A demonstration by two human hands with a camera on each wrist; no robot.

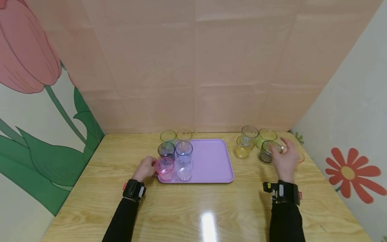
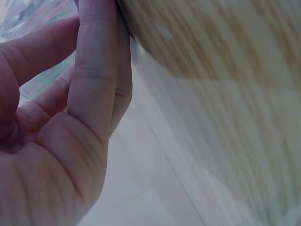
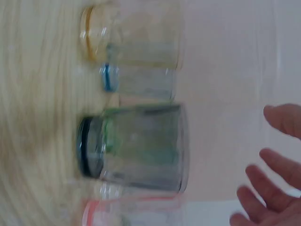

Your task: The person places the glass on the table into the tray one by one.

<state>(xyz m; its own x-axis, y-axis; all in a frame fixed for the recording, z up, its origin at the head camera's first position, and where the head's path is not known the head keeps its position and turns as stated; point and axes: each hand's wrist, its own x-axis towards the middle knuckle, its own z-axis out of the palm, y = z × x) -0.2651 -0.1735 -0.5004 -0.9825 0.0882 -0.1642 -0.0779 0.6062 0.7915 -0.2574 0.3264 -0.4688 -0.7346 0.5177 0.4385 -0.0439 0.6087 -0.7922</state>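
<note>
We see a purple tray [image 1: 211, 161] on the wooden tabletop [image 1: 242, 211], its left part carrying six glasses in two columns of three. In the left column, from near to far, we make out a pink glass [image 1: 164, 168], a dark glass [image 1: 166, 150] and a green glass [image 1: 168, 136]; in the right column, a clear glass [image 1: 184, 170], a blue glass [image 1: 184, 150] and an amber glass [image 1: 184, 135]. The right part of the tray is bare.

Our left hand [image 1: 145, 168] is at the near left end of the tray, just beside the pink glass. We see its fingers stretched forward, but their tips are partly hidden, and we cannot tell whether they grip the tray or the glass, or only touch.

Our right hand [image 1: 285, 159] is free of any hold: its fingers are spread above the smoky glass [image 3: 138, 146], and the right wrist view shows a gap between them. That glass stands upright on the tabletop, to the right of the tray. About it we find a yellow glass [image 1: 244, 149] to the left, a blue-based glass [image 1: 249, 132] and a lime glass [image 1: 267, 137] on the far side, and a red glass [image 3: 136, 212] to the right, partly behind the hand.

Both our wrists wear black bands [image 1: 134, 191]. A peach sheet [image 1: 193, 67] hangs beyond the far edge.
</note>
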